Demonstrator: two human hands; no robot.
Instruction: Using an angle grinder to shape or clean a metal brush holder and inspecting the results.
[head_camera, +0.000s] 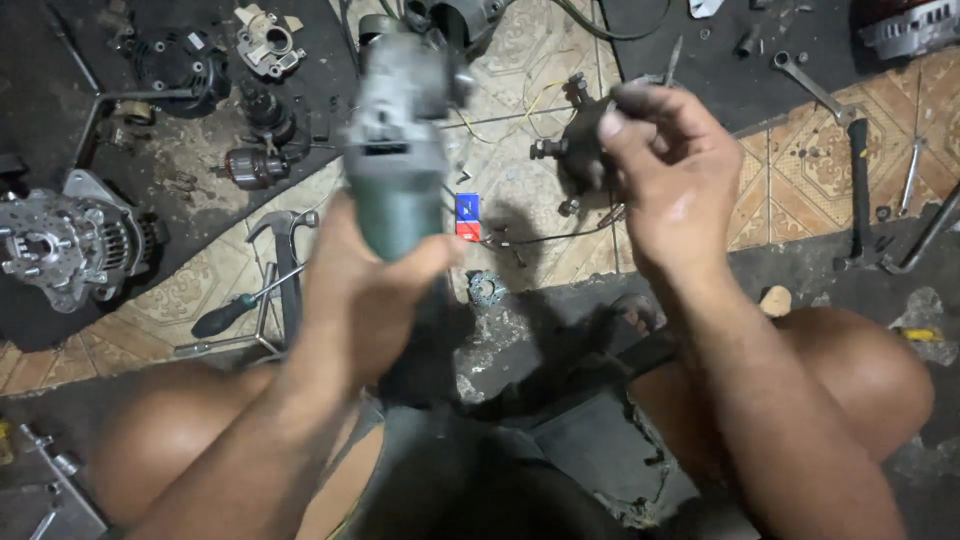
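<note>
Seated on the floor (800, 160) among scattered motor parts, grinder and rotor part in hand.

The left hand (365, 290) wraps tight around a green angle grinder (400, 150), held upright; the right hand (665, 170) pinches a dark metal part (580, 150) with studs, raised just beside it.

A patterned tile floor (800, 160) with dark greasy patches carries the clutter. An alternator housing (60, 250) lies at nine o'clock, a screwdriver (240, 308) and hammer (285, 260) just inside it. A wrench (812, 85) lies at two o'clock, and a small red-and-blue box (467, 217) near centre.
</note>
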